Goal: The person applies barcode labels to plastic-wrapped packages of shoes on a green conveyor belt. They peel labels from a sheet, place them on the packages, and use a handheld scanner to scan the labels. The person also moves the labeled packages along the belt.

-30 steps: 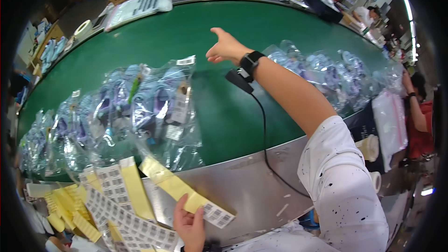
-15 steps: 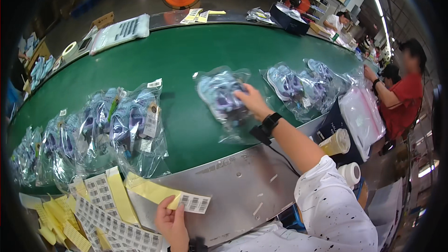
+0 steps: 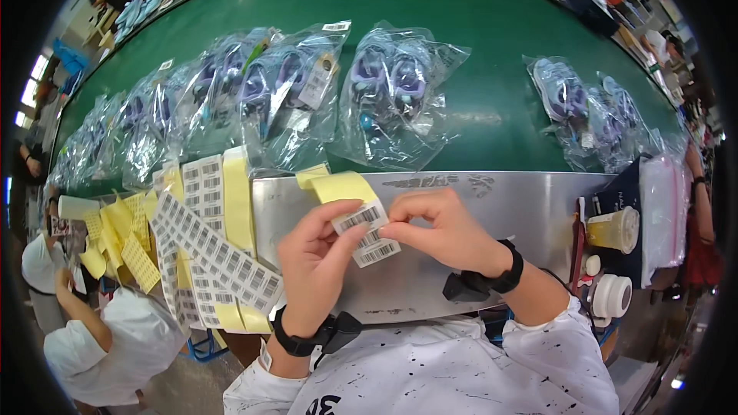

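Observation:
My left hand [image 3: 317, 250] pinches a strip of white barcode labels [image 3: 369, 234] between thumb and fingers. Its yellow backing [image 3: 342, 187] curls up behind, over the metal ledge. My right hand [image 3: 442, 224] is closed at the strip's right edge, thumb and forefinger pinching a label there. Beyond the hands, a pair of light blue and purple shoes [image 3: 390, 77] lies in a clear plastic bag on the green belt. To its left, another bagged pair [image 3: 286, 81] carries a hang tag and a white label on the bag.
More bagged shoes lie on the green belt [image 3: 469, 138], at left and right [image 3: 565, 92]. Label sheets [image 3: 207, 238] and yellow backing paper [image 3: 115, 230] cover the ledge's left side. A drink cup [image 3: 613, 229] and clear bags [image 3: 663, 207] stand right. Co-workers sit at both sides.
My right hand has let go of the bagged shoes and come back to the label strip. That bag now lies beside the left row. My left hand has raised the strip.

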Demonstrator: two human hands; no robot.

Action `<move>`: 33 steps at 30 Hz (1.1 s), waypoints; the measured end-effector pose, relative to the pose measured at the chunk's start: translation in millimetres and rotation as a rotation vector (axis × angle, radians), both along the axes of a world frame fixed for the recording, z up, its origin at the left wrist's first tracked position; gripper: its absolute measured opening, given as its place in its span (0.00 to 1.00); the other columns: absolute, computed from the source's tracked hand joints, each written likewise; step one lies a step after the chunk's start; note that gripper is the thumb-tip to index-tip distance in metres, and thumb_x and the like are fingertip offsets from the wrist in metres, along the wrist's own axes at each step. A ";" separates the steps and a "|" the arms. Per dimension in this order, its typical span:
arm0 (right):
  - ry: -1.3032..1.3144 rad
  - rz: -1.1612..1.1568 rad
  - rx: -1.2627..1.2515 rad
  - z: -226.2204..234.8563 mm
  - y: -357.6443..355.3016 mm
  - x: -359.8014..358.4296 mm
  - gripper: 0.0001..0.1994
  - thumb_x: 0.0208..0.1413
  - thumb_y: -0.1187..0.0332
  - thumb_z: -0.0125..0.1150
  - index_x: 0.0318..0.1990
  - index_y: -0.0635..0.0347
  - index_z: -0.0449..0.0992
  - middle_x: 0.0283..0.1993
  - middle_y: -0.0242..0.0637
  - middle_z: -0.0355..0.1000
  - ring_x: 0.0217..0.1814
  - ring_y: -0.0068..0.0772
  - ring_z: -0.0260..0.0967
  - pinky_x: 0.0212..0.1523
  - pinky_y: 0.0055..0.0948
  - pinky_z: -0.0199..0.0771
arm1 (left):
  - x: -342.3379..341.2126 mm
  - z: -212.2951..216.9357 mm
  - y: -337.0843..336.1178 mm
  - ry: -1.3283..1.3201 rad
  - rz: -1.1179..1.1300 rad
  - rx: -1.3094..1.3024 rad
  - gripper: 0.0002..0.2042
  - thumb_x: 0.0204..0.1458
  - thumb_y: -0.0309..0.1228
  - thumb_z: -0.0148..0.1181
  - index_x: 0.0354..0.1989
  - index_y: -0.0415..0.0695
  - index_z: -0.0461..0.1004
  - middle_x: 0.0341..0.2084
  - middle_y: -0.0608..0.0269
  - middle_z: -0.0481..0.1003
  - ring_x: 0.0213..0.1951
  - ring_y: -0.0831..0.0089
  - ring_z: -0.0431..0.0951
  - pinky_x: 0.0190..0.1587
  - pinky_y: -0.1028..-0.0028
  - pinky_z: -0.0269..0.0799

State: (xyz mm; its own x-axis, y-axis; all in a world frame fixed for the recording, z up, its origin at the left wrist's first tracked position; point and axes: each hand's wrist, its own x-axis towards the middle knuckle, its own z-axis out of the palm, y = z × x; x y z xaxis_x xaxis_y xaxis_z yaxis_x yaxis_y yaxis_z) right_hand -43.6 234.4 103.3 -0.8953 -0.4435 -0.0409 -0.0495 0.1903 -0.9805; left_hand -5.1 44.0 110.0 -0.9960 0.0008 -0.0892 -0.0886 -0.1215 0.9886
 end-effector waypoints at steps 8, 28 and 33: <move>0.356 -0.119 -0.028 9.7 6.0 -2.0 0.04 0.47 0.76 0.65 0.29 0.64 0.75 0.33 0.36 0.69 0.32 0.28 0.68 0.33 0.27 0.67 | 7.8 -1.5 10.3 0.036 -0.072 -0.144 0.13 0.53 0.17 0.57 0.48 0.33 0.72 0.35 0.61 0.79 0.36 0.82 0.77 0.38 0.84 0.70; -0.405 -0.799 -0.354 -56.7 122.7 -236.3 0.47 0.45 0.77 0.66 0.69 0.56 0.41 0.37 0.41 0.68 0.32 0.29 0.66 0.26 0.30 0.69 | 18.2 -59.7 15.0 -0.156 0.112 -0.192 0.23 0.52 0.18 0.57 0.58 0.33 0.62 0.26 0.64 0.71 0.23 0.84 0.71 0.23 0.84 0.62; -0.301 -0.751 -0.139 -84.3 127.7 -200.9 0.42 0.44 0.85 0.61 0.68 0.55 0.47 0.27 0.37 0.68 0.19 0.22 0.61 0.14 0.23 0.56 | 16.7 -65.0 20.4 -0.164 0.093 -0.099 0.21 0.53 0.19 0.56 0.57 0.33 0.63 0.31 0.58 0.75 0.26 0.81 0.74 0.27 0.84 0.66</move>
